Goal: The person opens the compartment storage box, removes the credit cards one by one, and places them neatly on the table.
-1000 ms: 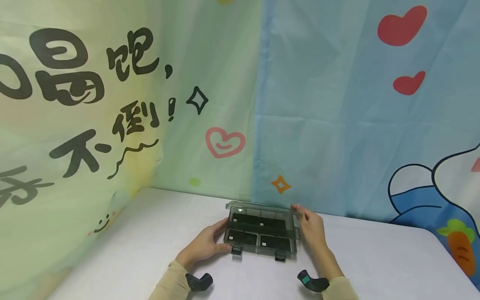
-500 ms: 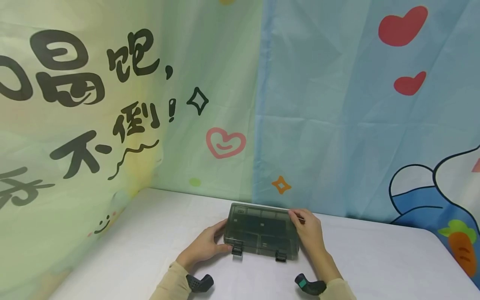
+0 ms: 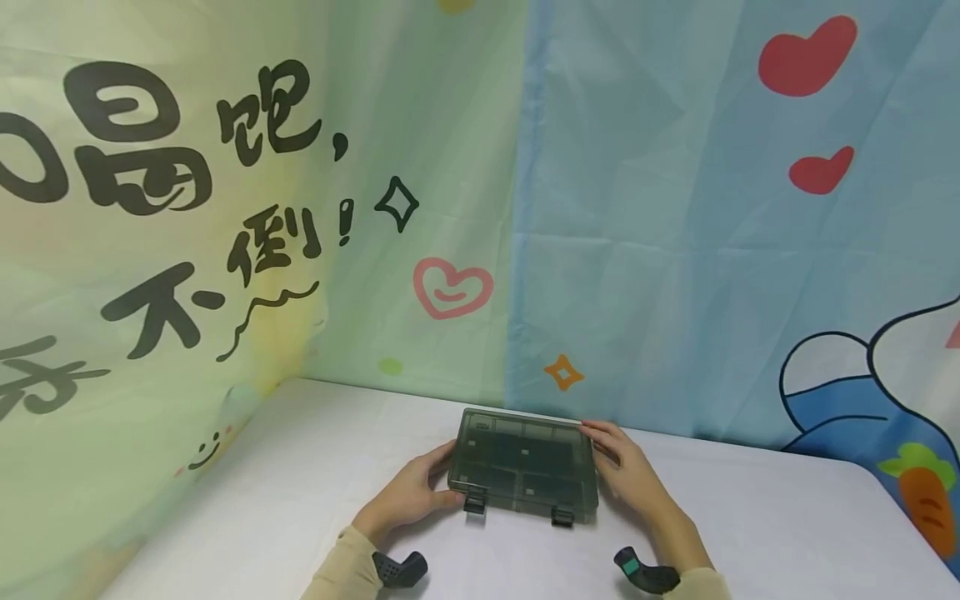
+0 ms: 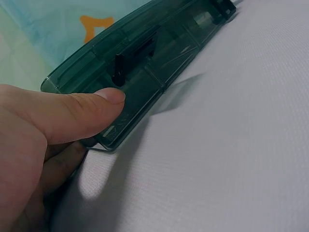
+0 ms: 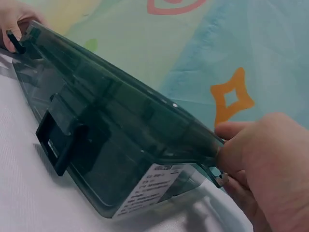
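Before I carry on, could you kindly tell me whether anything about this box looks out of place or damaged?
Yes, one thing: the lid lies over the see-through box, yet both front latches stick outward instead of lying flat against its wall, so they look unfastened. I see no spill or obvious damage.

head view from high behind both grips, facing forward and down, farthest off, left wrist view close at the left hand (image 3: pixel 411 492), angled across the box (image 3: pixel 525 458), right wrist view close at the right hand (image 3: pixel 624 468), facing the left grip, both sharing the latches (image 3: pixel 562 517) (orange star (image 5: pixel 235 79) too)
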### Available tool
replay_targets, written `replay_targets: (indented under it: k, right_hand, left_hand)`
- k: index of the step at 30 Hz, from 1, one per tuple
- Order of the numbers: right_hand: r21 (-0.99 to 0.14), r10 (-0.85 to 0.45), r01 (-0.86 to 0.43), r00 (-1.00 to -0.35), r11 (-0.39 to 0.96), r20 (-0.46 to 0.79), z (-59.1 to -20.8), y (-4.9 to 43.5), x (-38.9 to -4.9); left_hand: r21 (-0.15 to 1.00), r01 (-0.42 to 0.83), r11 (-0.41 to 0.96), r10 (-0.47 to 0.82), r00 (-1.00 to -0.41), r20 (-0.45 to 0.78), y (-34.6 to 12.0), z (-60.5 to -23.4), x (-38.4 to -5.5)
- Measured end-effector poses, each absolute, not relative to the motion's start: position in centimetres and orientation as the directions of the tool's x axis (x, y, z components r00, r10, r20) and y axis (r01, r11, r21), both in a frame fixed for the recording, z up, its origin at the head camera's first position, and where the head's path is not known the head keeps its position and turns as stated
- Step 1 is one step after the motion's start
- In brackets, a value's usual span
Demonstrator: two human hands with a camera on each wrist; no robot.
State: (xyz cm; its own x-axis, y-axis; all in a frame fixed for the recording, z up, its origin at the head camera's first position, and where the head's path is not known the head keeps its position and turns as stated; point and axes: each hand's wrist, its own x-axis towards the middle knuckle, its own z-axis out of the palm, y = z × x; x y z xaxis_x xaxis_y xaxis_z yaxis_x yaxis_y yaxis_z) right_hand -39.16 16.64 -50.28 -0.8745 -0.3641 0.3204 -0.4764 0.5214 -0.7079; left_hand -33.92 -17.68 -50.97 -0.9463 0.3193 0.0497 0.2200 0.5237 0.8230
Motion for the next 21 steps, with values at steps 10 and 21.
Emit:
replay_targets:
  k: [10,21]
  right_hand:
    - [-0.666,-0.532,-0.568,-0.795,0.483,0.292,-50.0,18.1,-38.9]
    - [-0.738,-0.512,-0.497,-0.825,0.456,0.239,-49.5,18.4,-38.8]
  left_hand:
    - [0.816,0.221,0.534,0.317,-0.947,0.049,-17.7,-51.2,-34.2]
    - [0.817,0.224,0.531,0.314,-0.948,0.056,-17.8,-51.4,-34.3]
